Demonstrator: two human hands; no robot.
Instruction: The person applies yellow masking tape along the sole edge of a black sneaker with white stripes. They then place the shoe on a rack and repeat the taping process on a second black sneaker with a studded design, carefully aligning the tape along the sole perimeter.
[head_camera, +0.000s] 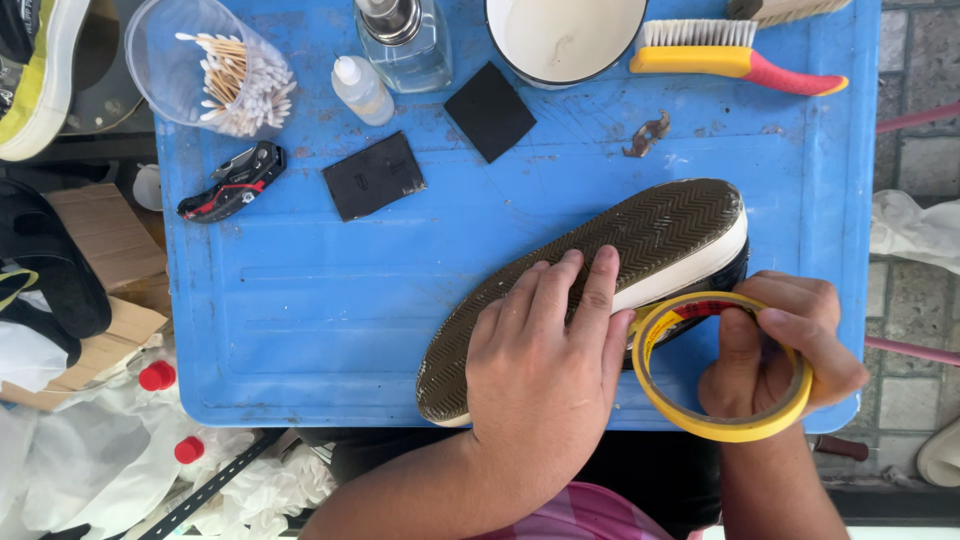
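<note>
One shoe (640, 250) lies sole-up, centre-right of the blue surface (300, 330); long axis diagonal, one end at lower centre, other pointing upper right. Upper hidden under the sole, only the white sidewall shows. Left hand (545, 370) presses flat on the sole, fingers spread, clasping nothing. Right hand (775, 350), lower right, has its grip closed on one yellow tape roll (722, 367), thumb through the ring, roll touching the shoe's edge. Upper frame: two black square patches (372, 176) (490, 110), one folding knife (232, 181), one cup of cotton swabs (215, 70), one small dropper bottle (362, 90), one glass bottle (405, 40) cut off, white bowl (565, 40) cut off, one yellow-red brush (735, 55). Small brown scrap (648, 134), hard to make out.
</note>
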